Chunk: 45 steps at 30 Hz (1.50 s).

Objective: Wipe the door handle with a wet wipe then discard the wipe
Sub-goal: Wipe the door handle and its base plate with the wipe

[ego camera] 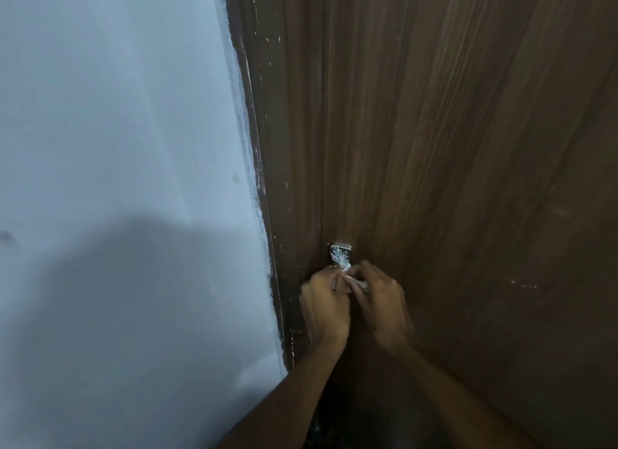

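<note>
A shiny metal door handle plate (pixel 340 254) is fixed on the dark brown wooden door (pixel 451 147), smeared with white streaks. Just below it both of my hands meet. My left hand (pixel 326 303) and my right hand (pixel 381 301) pinch a small white wet wipe (pixel 347 271) between their fingertips, right against the lower part of the handle. Most of the handle below the plate is hidden behind my fingers. The wipe shows only as small white bits between the fingers.
A pale blue-white wall (pixel 117 147) fills the left half, with my shadow low on it. The dark door frame (pixel 264 181), flecked with white paint, runs between wall and door. The floor is dark at the bottom.
</note>
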Each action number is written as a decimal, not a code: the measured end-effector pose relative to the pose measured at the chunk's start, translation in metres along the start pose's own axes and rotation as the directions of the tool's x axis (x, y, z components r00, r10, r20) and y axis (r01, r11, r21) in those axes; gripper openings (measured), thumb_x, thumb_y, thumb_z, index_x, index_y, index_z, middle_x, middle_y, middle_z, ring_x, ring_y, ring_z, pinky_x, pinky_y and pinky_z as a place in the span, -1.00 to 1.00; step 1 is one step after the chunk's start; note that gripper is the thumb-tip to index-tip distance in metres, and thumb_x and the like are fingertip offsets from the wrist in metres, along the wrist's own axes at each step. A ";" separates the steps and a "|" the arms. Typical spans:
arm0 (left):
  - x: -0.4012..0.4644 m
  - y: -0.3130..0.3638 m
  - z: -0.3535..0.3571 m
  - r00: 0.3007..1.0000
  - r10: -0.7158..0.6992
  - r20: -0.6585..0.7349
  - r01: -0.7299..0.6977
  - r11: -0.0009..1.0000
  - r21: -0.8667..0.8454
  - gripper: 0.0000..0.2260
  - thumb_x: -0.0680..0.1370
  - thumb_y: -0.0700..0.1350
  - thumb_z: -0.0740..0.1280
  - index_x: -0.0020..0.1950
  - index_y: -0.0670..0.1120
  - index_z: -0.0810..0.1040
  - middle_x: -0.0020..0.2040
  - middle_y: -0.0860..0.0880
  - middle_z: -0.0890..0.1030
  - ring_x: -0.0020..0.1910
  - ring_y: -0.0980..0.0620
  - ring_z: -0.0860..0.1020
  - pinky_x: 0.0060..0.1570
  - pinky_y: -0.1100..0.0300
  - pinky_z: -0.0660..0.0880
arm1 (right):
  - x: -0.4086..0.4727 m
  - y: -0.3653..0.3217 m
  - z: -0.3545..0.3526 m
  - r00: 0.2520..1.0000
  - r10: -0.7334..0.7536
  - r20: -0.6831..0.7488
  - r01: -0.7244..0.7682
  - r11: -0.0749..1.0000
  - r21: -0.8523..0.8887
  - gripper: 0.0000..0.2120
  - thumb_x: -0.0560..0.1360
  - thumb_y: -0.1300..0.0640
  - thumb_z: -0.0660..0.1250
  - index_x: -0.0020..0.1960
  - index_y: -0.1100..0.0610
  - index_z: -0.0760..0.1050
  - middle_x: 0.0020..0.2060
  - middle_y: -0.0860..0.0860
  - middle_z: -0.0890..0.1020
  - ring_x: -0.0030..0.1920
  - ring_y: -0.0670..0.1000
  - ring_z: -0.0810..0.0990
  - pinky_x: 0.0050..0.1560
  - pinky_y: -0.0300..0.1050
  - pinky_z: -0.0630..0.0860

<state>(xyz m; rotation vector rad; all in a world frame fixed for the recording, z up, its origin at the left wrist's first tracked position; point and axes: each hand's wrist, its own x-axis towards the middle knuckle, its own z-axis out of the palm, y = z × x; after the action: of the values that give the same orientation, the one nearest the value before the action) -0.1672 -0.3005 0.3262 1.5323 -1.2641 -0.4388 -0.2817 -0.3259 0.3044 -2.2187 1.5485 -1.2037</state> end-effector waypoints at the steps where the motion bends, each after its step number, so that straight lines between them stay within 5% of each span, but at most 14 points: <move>1: -0.002 0.000 0.001 0.998 0.045 0.041 -0.048 0.997 0.065 -0.85 0.66 -0.12 0.37 0.15 -0.01 0.72 -0.03 0.04 0.76 -0.11 0.17 0.69 -0.06 0.16 0.71 | -0.001 0.003 -0.002 0.999 0.035 -0.022 -0.035 0.999 -0.002 -0.88 0.59 0.06 0.41 0.01 -0.11 0.48 -0.08 -0.19 0.62 -0.10 -0.26 0.59 -0.16 -0.48 0.38; 5: -0.009 -0.004 0.002 0.971 0.165 0.174 -0.206 0.946 0.249 -0.76 0.68 -0.13 0.33 0.33 -0.10 0.62 0.19 -0.05 0.71 0.13 0.01 0.69 0.17 0.18 0.64 | 0.000 0.005 -0.003 0.995 0.091 -0.043 -0.091 0.996 0.001 -0.82 0.56 0.10 0.42 -0.02 -0.15 0.46 -0.09 -0.21 0.61 -0.12 -0.28 0.57 -0.18 -0.44 0.38; 9: -0.013 -0.011 -0.008 0.999 0.031 0.034 -0.035 0.993 0.117 -0.78 0.68 -0.11 0.34 0.27 -0.11 0.68 0.09 -0.04 0.76 0.04 0.04 0.72 0.04 0.38 0.58 | 0.007 -0.003 0.006 1.000 -0.015 -0.005 0.015 1.000 0.012 -0.85 0.57 0.18 0.38 0.04 -0.06 0.51 -0.05 -0.19 0.56 -0.07 -0.37 0.53 -0.12 -0.54 0.39; 13: -0.009 -0.012 -0.006 0.999 -0.046 -0.012 0.046 0.999 0.002 -0.82 0.66 -0.14 0.37 0.17 -0.12 0.74 -0.02 -0.03 0.77 -0.09 0.13 0.68 0.06 0.12 0.68 | 0.021 -0.011 0.019 0.991 -0.123 0.049 0.126 0.991 -0.054 -0.92 0.55 0.24 0.45 0.03 0.13 0.64 -0.05 0.01 0.64 -0.08 -0.10 0.63 -0.06 -0.24 0.58; 16: -0.005 -0.008 -0.004 0.998 -0.060 0.010 0.060 0.998 0.005 -0.81 0.67 -0.10 0.35 0.17 -0.11 0.73 -0.02 -0.03 0.77 -0.06 0.05 0.70 0.07 0.03 0.69 | 0.021 -0.012 0.018 0.985 -0.146 0.091 0.157 0.978 -0.137 -0.89 0.55 0.24 0.44 0.07 0.15 0.65 0.00 0.05 0.65 -0.01 0.02 0.62 -0.04 -0.24 0.50; 19: -0.006 -0.011 -0.003 0.992 0.073 0.107 -0.091 0.980 0.177 -0.78 0.68 -0.10 0.33 0.29 -0.06 0.66 0.15 -0.04 0.74 0.10 -0.04 0.70 0.16 0.02 0.65 | 0.001 -0.003 0.004 0.977 -0.183 0.108 0.197 0.970 -0.140 -0.92 0.57 0.21 0.36 0.04 0.07 0.59 0.05 -0.03 0.59 0.03 0.01 0.58 -0.05 -0.16 0.54; 22: -0.010 -0.012 0.002 0.947 0.204 0.250 -0.273 0.918 0.287 -0.65 0.62 -0.21 0.39 0.42 -0.11 0.58 0.39 -0.11 0.62 0.39 -0.12 0.56 0.44 -0.03 0.48 | -0.015 0.010 -0.009 0.983 -0.146 0.109 0.157 0.983 -0.099 -0.74 0.56 0.27 0.35 0.22 0.11 0.61 0.11 -0.01 0.59 0.08 0.00 0.59 0.08 -0.10 0.56; 26: -0.010 -0.019 -0.001 0.913 0.190 0.362 -0.332 0.860 0.388 -0.55 0.64 -0.20 0.35 0.54 -0.12 0.45 0.55 -0.13 0.46 0.53 -0.15 0.42 0.51 -0.07 0.40 | -0.014 0.013 -0.015 0.986 -0.137 0.095 0.146 0.984 -0.100 -0.73 0.56 0.28 0.38 0.24 0.11 0.64 0.03 0.01 0.65 0.03 0.03 0.62 0.05 -0.11 0.52; 31: 0.005 -0.028 -0.018 0.937 0.087 0.339 -0.230 0.882 0.411 -0.64 0.70 -0.11 0.27 0.51 -0.07 0.47 0.40 -0.07 0.60 0.32 -0.07 0.60 0.32 0.06 0.54 | -0.017 0.018 -0.022 0.980 -0.175 0.090 0.192 0.948 -0.253 -0.75 0.57 0.17 0.45 0.24 0.11 0.65 -0.03 0.00 0.67 -0.04 0.07 0.64 -0.06 -0.05 0.59; 34: 0.007 -0.022 -0.023 0.909 0.154 0.387 -0.326 0.843 0.429 -0.65 0.70 -0.05 0.28 0.49 -0.08 0.49 0.35 -0.07 0.63 0.23 -0.03 0.65 0.29 0.15 0.56 | -0.016 0.024 -0.033 0.963 -0.254 0.095 0.271 0.888 -0.372 -0.77 0.59 0.14 0.40 0.23 0.10 0.65 -0.05 -0.01 0.67 -0.06 0.10 0.60 -0.07 0.01 0.55; 37: 0.009 -0.003 -0.021 0.923 0.255 0.288 -0.349 0.870 0.348 -0.68 0.65 -0.12 0.38 0.40 -0.13 0.57 0.25 -0.12 0.67 0.09 -0.08 0.71 0.15 0.09 0.65 | -0.003 0.016 -0.037 0.930 -0.356 0.094 0.363 0.845 -0.392 -0.74 0.52 0.22 0.44 0.20 0.11 0.63 -0.02 0.00 0.65 -0.05 0.09 0.54 -0.06 0.00 0.45; 41: 0.018 0.020 -0.011 0.979 0.190 0.078 -0.201 0.963 0.180 -0.66 0.61 -0.15 0.43 0.37 -0.17 0.52 0.13 -0.14 0.70 0.03 -0.08 0.71 0.07 0.09 0.67 | 0.028 -0.016 -0.031 0.942 -0.335 0.019 0.330 0.913 -0.239 -0.57 0.45 0.23 0.52 0.26 0.10 0.47 -0.04 0.03 0.64 -0.08 0.00 0.55 -0.17 -0.07 0.57; 45: 0.016 0.018 -0.004 0.993 0.116 0.013 -0.117 0.984 0.131 -0.64 0.62 -0.21 0.40 0.42 -0.17 0.52 0.28 -0.12 0.66 0.20 -0.07 0.67 0.27 0.08 0.60 | 0.048 -0.030 -0.021 0.928 -0.365 0.075 0.371 0.884 -0.284 -0.63 0.48 0.26 0.51 0.24 0.12 0.51 0.13 0.04 0.56 0.04 -0.03 0.56 -0.02 -0.28 0.43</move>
<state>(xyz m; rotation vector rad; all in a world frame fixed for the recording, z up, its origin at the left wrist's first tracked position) -0.1667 -0.3099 0.3486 1.5578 -1.4024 -0.2891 -0.2694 -0.3475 0.3591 -2.8126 1.4159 -1.0889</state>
